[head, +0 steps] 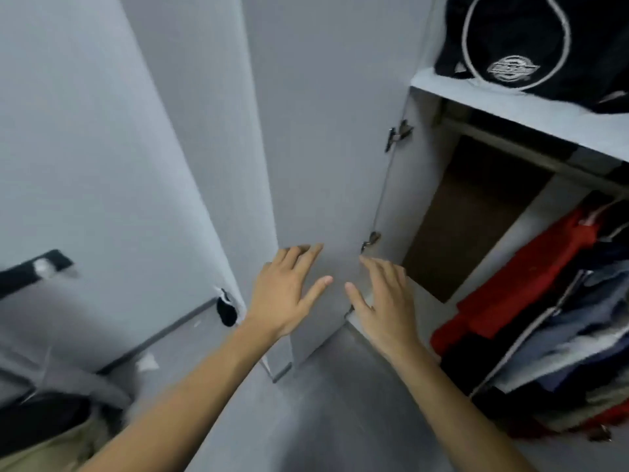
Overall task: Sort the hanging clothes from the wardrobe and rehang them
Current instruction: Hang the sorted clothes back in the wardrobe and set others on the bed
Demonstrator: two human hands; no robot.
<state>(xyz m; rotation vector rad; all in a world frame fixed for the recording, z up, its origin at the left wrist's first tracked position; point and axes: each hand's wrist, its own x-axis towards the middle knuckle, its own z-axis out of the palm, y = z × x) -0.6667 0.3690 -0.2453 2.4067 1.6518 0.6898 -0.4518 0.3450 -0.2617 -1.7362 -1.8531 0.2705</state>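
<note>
The grey wardrobe stands open on the right, its door [323,148] swung out in front of me. Hanging clothes fill its right part: a red garment [531,274] in front, blue, white and dark ones [585,321] behind it on hangers. My left hand [289,291] and my right hand [384,301] are stretched out side by side with straight, spread fingers, in front of the lower part of the door. Neither hand holds anything. Whether the fingertips touch the door I cannot tell.
A black bag [531,46] with a white cord and logo lies on the wardrobe's upper shelf [510,107]. Two hinges [398,132] join door and wardrobe side. A grey wall [85,148] rises left, with dark and beige clothing [44,424] heaped at bottom left. Grey floor [323,403] lies below.
</note>
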